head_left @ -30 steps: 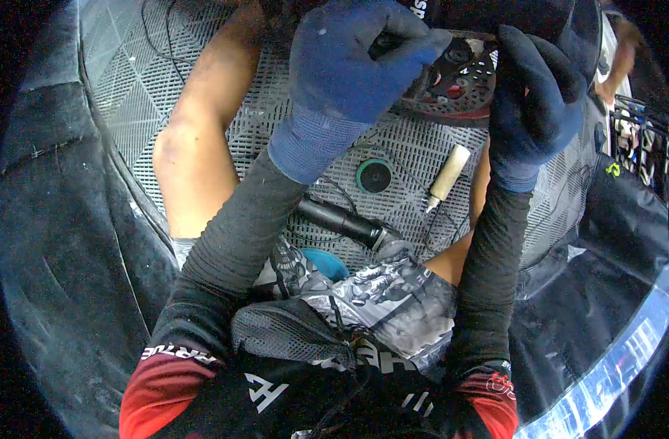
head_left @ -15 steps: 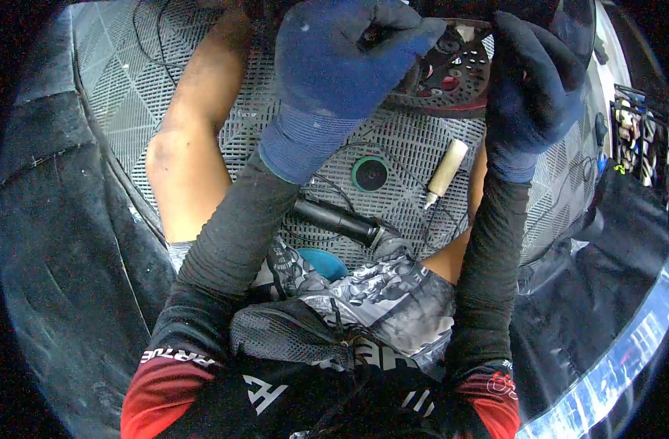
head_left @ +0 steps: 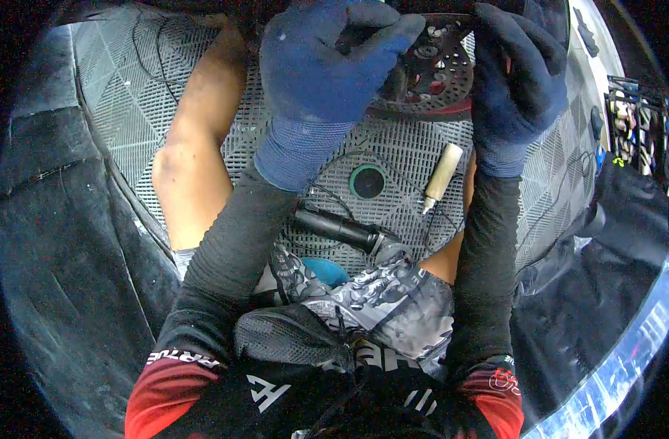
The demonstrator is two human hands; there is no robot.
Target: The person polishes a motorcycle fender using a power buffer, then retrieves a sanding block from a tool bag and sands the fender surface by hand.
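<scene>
Over latticed floor (head_left: pixel 130 102) | left hand (head_left: pixel 316 66), right hand (head_left: pixel 519 88): fingers curled, grip unclear | perforated plate (head_left: pixel 440 77), perhaps metal, between

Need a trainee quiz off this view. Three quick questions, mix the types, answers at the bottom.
1. Multiple choice: which end of the pale bottle points toward the wearer's lap?
A) the flat base
B) the nozzle
C) neither, it lies crosswise

2. True or false: the left hand and right hand are both gloved, one to either side of the perforated part.

3. Fill in the blank: the round dark pad, beyond the black cylindrical tool as seen by the wearer, has a ____ rim.

Key: 1 B; 2 true; 3 green
</scene>
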